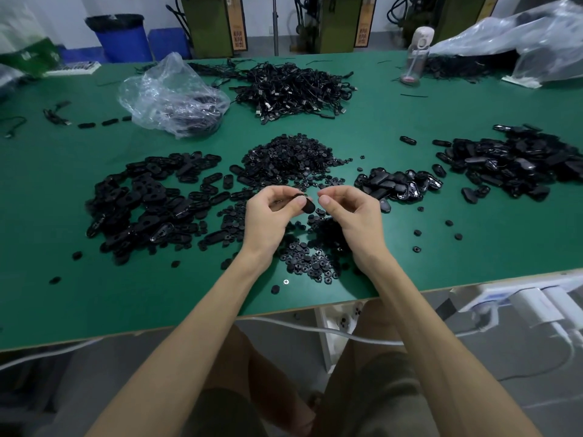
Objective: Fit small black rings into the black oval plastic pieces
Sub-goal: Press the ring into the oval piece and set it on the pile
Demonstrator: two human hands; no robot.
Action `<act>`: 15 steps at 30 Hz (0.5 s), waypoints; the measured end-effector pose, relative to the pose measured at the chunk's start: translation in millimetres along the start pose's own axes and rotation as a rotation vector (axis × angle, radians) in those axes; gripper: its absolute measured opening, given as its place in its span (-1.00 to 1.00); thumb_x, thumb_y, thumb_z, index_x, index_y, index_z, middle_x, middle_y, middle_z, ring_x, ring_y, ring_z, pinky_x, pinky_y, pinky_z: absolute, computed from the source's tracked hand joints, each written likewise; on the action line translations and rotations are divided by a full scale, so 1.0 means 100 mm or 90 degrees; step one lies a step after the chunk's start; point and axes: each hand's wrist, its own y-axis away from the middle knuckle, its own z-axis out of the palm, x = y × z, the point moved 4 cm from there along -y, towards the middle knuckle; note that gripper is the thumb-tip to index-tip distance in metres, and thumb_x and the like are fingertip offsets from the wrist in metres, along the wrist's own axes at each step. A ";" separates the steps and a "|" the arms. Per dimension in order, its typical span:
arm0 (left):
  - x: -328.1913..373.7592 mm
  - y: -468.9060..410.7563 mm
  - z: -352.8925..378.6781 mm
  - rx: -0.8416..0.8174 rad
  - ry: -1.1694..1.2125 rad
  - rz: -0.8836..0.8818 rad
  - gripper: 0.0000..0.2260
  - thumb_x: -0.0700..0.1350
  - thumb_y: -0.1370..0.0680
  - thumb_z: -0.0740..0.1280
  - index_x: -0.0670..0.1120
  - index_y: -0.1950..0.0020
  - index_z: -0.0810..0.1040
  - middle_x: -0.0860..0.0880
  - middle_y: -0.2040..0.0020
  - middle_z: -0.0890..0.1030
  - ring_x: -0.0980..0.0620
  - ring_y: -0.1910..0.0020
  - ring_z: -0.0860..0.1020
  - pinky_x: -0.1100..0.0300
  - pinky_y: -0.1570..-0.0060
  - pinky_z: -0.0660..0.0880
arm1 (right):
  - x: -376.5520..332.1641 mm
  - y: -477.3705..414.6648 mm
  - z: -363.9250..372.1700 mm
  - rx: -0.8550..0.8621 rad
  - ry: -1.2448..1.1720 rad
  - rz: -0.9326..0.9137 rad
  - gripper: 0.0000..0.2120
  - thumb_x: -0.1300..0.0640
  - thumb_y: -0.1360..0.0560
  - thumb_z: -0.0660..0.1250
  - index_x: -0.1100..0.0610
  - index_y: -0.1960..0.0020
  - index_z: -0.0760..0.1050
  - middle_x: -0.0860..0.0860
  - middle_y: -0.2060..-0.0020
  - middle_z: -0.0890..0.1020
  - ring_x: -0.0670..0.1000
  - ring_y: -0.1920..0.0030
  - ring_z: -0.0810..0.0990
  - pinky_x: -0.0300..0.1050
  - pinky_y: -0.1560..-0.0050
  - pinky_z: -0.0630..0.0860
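Green table (pixel 410 247): left hand (pixel 268 216) pinches one oval piece (pixel 307 207).

a green surface (pixel 94 294) fills the middle, with a white wall (pixel 157 11) and a blue bin (pixel 121 39) at eleven o'clock, olive cabinets (pixel 214 23) at twelve, and grey floor (pixel 504 348) at five.
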 end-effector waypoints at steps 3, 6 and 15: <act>-0.01 -0.02 -0.04 0.021 0.029 -0.028 -0.89 -0.28 -0.53 0.52 -0.16 -0.02 0.67 -0.06 0.08 0.74 -0.06 0.04 0.73 0.17 0.01 0.64 | 0.01 0.00 0.00 0.010 -0.006 0.003 -0.97 0.14 -0.57 0.48 0.04 0.05 0.67 -0.14 0.25 0.68 -0.16 0.21 0.57 -0.33 0.12 0.50; -0.01 -0.01 -0.05 0.028 0.037 -0.039 -0.89 -0.26 -0.53 0.52 -0.12 0.00 0.67 0.01 0.13 0.73 0.02 0.10 0.70 0.20 0.09 0.64 | 0.02 0.00 0.00 0.035 -0.019 0.019 -0.91 0.10 -0.61 0.44 0.09 0.06 0.64 -0.11 0.29 0.65 -0.15 0.27 0.55 -0.34 0.20 0.48; 0.00 0.01 0.01 -0.006 0.056 -0.031 -0.89 -0.30 -0.57 0.47 -0.20 -0.03 0.58 -0.13 0.10 0.75 -0.12 0.09 0.75 0.13 0.12 0.67 | 0.01 0.02 0.04 -0.006 -0.097 0.036 -0.96 0.18 -0.62 0.42 0.14 -0.01 0.63 0.06 0.24 0.71 -0.02 0.28 0.65 -0.23 0.33 0.53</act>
